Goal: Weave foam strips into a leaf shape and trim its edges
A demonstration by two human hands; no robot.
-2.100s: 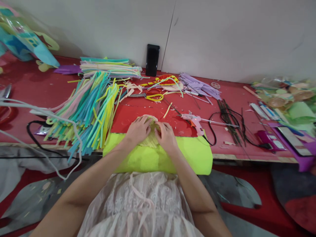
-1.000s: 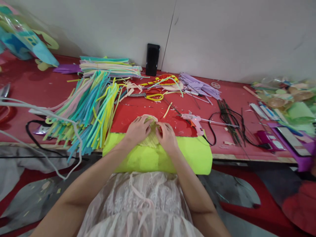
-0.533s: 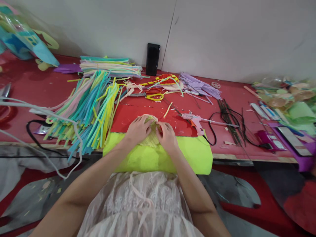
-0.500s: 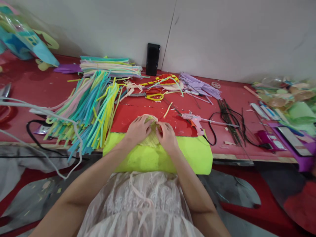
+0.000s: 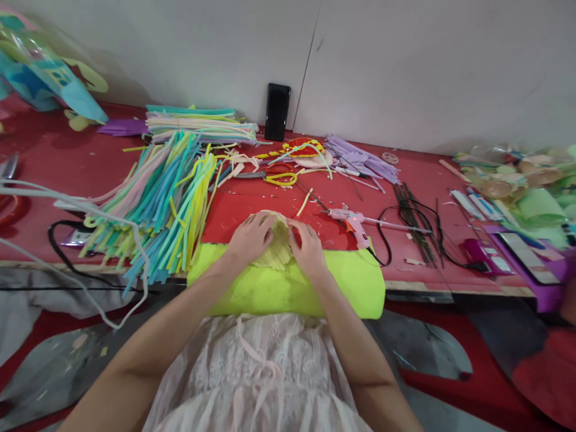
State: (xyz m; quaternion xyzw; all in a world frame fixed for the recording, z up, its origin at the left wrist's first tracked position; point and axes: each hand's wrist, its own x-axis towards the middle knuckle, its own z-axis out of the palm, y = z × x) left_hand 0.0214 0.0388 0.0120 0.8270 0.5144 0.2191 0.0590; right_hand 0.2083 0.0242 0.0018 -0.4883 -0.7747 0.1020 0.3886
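A pale yellow, ribbed, rounded piece point(image 5: 279, 243), seemingly made of fuzzy strips laid side by side, lies between my hands. My left hand point(image 5: 252, 237) covers its left part, with fingers curled over it and the thumb lower down. At the right edge, my right hand point(image 5: 307, 243) grips the piece between thumb and bent fingers. A pinkish rim shows at its far side. Below it are a bright yellow-green sheet point(image 5: 346, 279) and a red board point(image 5: 225, 216). The fingertips' undersides are hidden.
A pink glue gun point(image 5: 353, 223) lies to the right, its cord running to a magenta box point(image 5: 488, 257). Bundles of pastel chenille stems point(image 5: 166, 192) fill the left side. Behind are yellow-handled scissors point(image 5: 281, 178), lilac strips point(image 5: 360, 159) and a black phone point(image 5: 278, 112) against the wall.
My hands have moved slightly apart, exposing more of the ribbed yellow surface. The right fingers have shifted to the piece's right edge. The view has shifted slightly.
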